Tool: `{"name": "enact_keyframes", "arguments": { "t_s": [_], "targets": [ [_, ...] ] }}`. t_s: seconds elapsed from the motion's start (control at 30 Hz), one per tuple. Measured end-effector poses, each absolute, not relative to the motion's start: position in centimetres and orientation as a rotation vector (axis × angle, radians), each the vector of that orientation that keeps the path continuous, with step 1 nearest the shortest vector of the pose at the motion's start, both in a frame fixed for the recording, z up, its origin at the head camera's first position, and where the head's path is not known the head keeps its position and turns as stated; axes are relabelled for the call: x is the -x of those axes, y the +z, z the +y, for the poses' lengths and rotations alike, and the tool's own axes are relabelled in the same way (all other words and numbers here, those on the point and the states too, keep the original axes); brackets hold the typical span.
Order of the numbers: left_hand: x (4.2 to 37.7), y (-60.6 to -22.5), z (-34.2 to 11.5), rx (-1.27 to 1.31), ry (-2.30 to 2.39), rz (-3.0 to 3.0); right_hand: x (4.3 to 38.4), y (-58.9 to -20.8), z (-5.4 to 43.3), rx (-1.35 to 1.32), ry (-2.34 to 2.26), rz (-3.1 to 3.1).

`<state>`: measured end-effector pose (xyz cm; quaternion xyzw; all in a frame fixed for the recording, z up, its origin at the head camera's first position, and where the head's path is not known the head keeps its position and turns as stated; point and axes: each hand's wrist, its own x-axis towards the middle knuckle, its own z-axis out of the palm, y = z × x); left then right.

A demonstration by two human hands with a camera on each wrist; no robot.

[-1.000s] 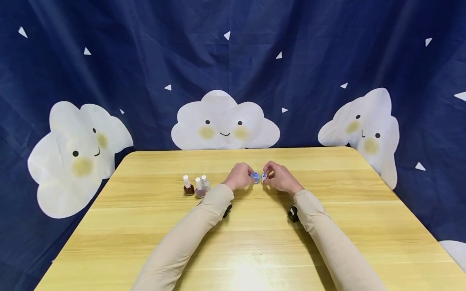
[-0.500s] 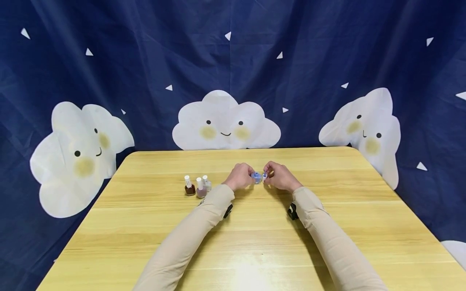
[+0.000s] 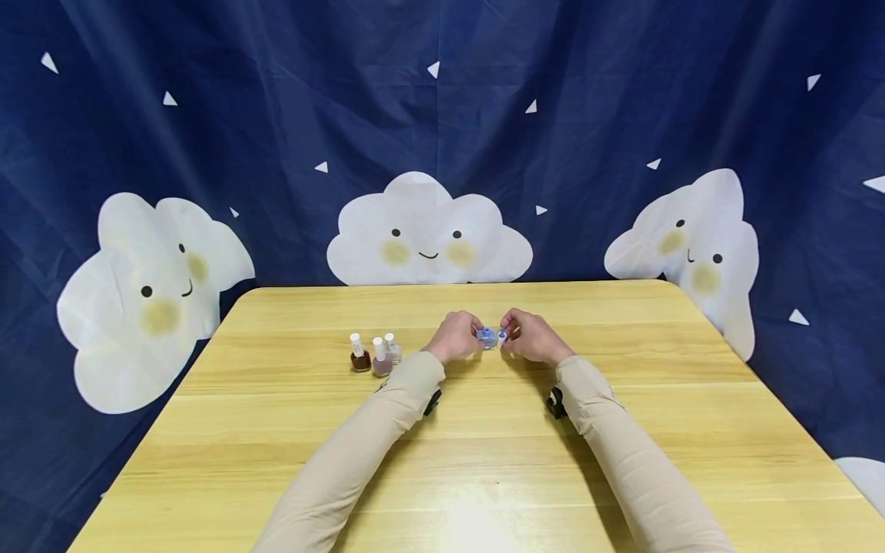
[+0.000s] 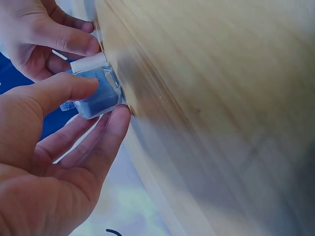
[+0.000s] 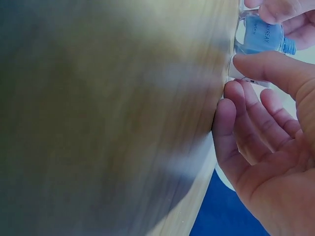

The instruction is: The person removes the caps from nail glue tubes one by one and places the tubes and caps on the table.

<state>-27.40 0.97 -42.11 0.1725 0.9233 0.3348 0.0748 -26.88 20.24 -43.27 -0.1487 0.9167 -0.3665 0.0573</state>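
Observation:
My left hand [image 3: 456,336] grips a blue nail polish bottle [image 3: 487,338] between thumb and fingers. The bottle stands upright on the wooden table, and its bare threaded neck [image 5: 289,46] shows that the cap is off. Right beside it, my right hand [image 3: 531,336] pinches the white nail polish cap [image 3: 502,339], which is upside down at table level with a blue inner end upward. The left wrist view has the cap [image 4: 89,63] close against the bottle [image 4: 101,98], with the left thumb across the bottle's side. The brush is hard to make out.
Left of my left arm stand three capped nail polish bottles: a dark brown one [image 3: 360,359], a mauve one [image 3: 382,365] and a clear-looking one [image 3: 392,350]. Behind the wooden table [image 3: 477,476] hangs a navy curtain [image 3: 276,115] with clouds.

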Motion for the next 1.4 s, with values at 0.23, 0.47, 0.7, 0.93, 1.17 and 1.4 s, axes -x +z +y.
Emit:
{"name": "enact_keyframes", "arguments": {
  "t_s": [0.23,0.47,0.7,0.93,1.17,1.4],
  "targets": [
    [25.7,-41.7,-0.5,-0.502,0.995,2.753,26.2,-43.1,21.1,0.407,-1.170,2.724],
    [22.5,-40.6,-3.1,-0.464,1.079,2.730,24.3,-42.4,21.7,0.368,-1.126,2.735],
    [19.2,-40.3,-6.5,-0.514,1.133,2.802,22.3,-41.0,21.3,0.427,-1.072,2.816],
    [16.4,-40.2,-10.9,-0.549,1.261,2.864,20.0,-39.4,20.0,0.542,-1.079,2.859],
    [16.0,-39.4,-13.5,-0.467,1.475,2.994,18.4,-38.9,18.2,0.647,-1.121,2.871],
    [17.0,-39.8,-15.3,-0.259,1.498,3.155,17.2,-38.8,16.2,0.699,-1.156,2.818]
  ]
}}
